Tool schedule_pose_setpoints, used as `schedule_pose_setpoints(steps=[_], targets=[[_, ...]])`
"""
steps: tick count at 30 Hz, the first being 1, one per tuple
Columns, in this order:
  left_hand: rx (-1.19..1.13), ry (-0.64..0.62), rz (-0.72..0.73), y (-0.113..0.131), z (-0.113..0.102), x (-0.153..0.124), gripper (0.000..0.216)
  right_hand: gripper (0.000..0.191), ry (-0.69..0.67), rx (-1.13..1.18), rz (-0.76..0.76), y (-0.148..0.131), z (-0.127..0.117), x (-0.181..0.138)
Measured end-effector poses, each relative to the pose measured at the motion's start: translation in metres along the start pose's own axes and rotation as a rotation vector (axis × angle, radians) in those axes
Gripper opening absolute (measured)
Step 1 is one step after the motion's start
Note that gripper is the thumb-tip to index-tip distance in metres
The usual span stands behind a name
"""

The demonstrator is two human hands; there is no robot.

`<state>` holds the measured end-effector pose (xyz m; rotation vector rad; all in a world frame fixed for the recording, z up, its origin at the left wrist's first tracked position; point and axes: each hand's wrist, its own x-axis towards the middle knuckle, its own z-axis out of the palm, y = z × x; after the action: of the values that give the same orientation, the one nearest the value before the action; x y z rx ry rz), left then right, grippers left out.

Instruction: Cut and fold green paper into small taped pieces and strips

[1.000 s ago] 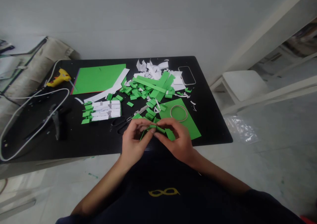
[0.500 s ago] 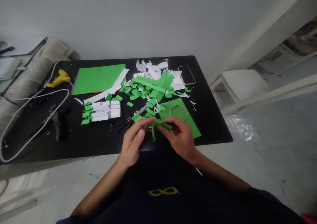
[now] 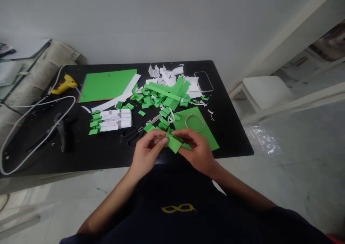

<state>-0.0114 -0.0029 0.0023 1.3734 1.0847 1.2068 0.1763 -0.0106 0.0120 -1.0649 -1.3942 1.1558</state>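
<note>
Folded green paper point(image 3: 174, 144) up between both hands, near table point(image 3: 229, 143) edge. Left hand point(image 3: 147, 148) pinches its left side; right hand point(image 3: 198, 152) touches right side, can't tell if closed. Scissors point(image 3: 154, 120) and loose green pieces point(image 3: 147, 103) crowd just beyond; ring point(image 3: 185, 122) on green sheet point(image 3: 210, 138), right. White scraps point(image 3: 168, 77) farther back.

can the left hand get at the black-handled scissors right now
Probably yes: the scissors lie close by the left hand, nothing visible resting on their handles, though that hand seems occupied holding the folded green paper.
</note>
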Motion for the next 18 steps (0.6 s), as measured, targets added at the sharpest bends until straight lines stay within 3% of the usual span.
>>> schedule_pose_setpoints(steps=[3, 9, 18], targets=[[0.025, -0.012, 0.007, 0.003, -0.003, 0.001, 0.012, 0.039, -0.089, -0.042, -0.065, -0.005, -0.007, 0.002], [0.017, -0.055, 0.005, 0.007, -0.004, 0.005, 0.011, 0.034, -0.278, -0.201, -0.214, -0.007, -0.021, 0.012], [-0.162, -0.036, -0.075, 0.003, -0.003, 0.01, 0.022, 0.022, -0.362, -0.189, -0.112, -0.009, -0.027, 0.016]])
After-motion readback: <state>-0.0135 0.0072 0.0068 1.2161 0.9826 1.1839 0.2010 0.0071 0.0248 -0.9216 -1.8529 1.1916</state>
